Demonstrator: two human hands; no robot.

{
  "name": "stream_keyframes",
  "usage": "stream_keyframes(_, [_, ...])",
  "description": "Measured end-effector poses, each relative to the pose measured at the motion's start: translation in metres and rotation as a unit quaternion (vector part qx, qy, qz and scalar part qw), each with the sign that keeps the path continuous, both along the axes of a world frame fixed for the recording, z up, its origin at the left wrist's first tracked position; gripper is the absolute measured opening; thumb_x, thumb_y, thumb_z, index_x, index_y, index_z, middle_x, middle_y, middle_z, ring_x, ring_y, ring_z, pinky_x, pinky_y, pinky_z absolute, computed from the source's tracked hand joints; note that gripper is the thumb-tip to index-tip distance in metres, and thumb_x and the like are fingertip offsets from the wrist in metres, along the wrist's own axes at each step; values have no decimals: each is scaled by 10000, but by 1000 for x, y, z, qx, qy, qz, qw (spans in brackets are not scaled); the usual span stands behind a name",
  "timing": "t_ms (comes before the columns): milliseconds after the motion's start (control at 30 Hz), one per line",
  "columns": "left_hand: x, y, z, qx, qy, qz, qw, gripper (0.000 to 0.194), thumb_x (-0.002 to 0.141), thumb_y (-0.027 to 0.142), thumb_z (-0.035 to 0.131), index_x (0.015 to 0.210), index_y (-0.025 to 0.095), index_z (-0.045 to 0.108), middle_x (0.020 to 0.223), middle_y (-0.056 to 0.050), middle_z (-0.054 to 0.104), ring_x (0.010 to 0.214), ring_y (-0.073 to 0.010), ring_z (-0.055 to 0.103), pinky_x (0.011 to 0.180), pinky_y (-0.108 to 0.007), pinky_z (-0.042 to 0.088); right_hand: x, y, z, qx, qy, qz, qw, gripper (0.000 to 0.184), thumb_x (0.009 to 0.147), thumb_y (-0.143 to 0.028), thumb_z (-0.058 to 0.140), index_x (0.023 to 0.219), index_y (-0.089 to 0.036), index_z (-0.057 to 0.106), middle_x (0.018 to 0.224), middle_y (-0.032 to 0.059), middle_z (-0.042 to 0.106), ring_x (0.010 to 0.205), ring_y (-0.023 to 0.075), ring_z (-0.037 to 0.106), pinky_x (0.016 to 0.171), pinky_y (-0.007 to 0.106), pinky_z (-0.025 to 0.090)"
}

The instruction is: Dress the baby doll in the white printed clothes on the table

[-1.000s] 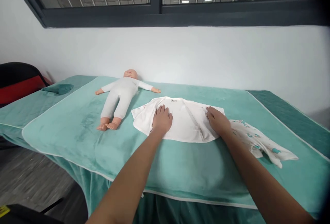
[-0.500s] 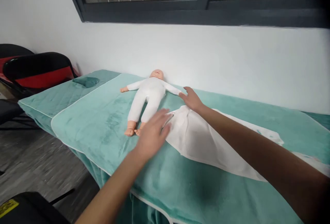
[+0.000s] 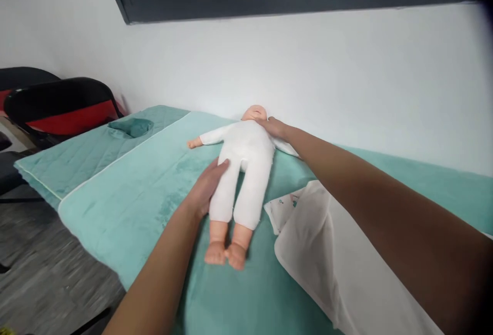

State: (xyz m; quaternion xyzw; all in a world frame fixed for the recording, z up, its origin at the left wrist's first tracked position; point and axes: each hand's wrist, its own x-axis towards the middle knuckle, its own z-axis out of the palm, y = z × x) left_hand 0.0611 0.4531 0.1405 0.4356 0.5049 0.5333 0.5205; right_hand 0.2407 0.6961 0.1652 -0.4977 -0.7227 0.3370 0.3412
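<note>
A baby doll (image 3: 248,142) with a white cloth body lies on its back on the green bed cover (image 3: 146,191), feet toward me. My left hand (image 3: 210,183) grips its thigh from the left side, thumb on top and the other fingers hidden beside or under the leg. At the doll's shoulder, just below the head, my right hand (image 3: 274,127) holds on from the right; most of its fingers are out of sight. A white cloth (image 3: 308,237) with a small printed pattern at one corner lies crumpled under my right forearm.
Against the back, a white wall (image 3: 308,78) rises to a dark window frame (image 3: 231,3). Black and red folding chairs (image 3: 73,111) stand left of the bed. A face hole (image 3: 133,127) shows in the cover's far left end.
Both hands have come onto the doll, the left at its thigh, the right at its shoulder. The view has moved closer, and the doll's legs now lie straighter toward me.
</note>
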Motion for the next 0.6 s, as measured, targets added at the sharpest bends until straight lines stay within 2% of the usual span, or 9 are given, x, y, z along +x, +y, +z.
stream_keyframes(100, [8,2,0,-11,-132,-25,991,553,880,478,645,1322,151,582,1220,-146,719,1005,-270,717,917,-417,581,0,-9,14,-43,15,24,999,684,730,-675,725,1111,-111,650,1182,221,709,1123,375,636,942,488,514])
stream_keyframes(167, [16,-6,7,-3,-157,-18,987,522,863,433,682,1292,146,599,1183,-135,730,965,-243,715,913,-387,574,6,-22,27,-63,22,34,997,650,696,-653,767,1071,-132,664,1153,196,728,1065,350,658,916,476,529])
stream_keyframes(267, [35,-30,27,9,-165,-24,986,516,849,411,704,1281,147,605,1157,-123,736,918,-222,709,869,-362,577,32,-49,53,-70,21,40,997,666,669,-653,788,1068,-133,669,1169,184,728,1035,325,671,910,450,540])
stream_keyframes(367, [68,-60,49,13,-168,-48,984,541,809,418,735,1270,158,620,1143,-124,741,929,-257,711,843,-392,592,76,-86,85,-69,-15,53,996,694,706,-695,735,1115,-138,667,1206,172,717,1068,321,669,920,428,542])
stream_keyframes(433, [97,-79,59,15,-175,-69,982,560,771,417,758,1273,203,630,1155,-118,741,979,-300,712,860,-430,599,112,-114,106,-68,-53,53,995,686,738,-705,699,1138,-149,670,1213,160,718,1089,322,668,931,413,544])
stream_keyframes(533, [147,-104,61,10,-197,-88,976,602,717,372,787,1285,246,631,1167,-107,741,994,-326,715,863,-434,598,166,-158,127,-56,-96,25,994,656,741,-677,714,1142,-159,687,1229,152,715,1125,330,664,962,388,541])
stream_keyframes(600, [181,-118,56,5,-212,-98,972,641,696,323,791,1306,236,615,1177,-117,736,976,-322,718,848,-420,595,199,-184,130,-45,-118,-3,992,656,743,-665,718,1176,-173,682,1277,148,694,1170,335,648,988,380,533])
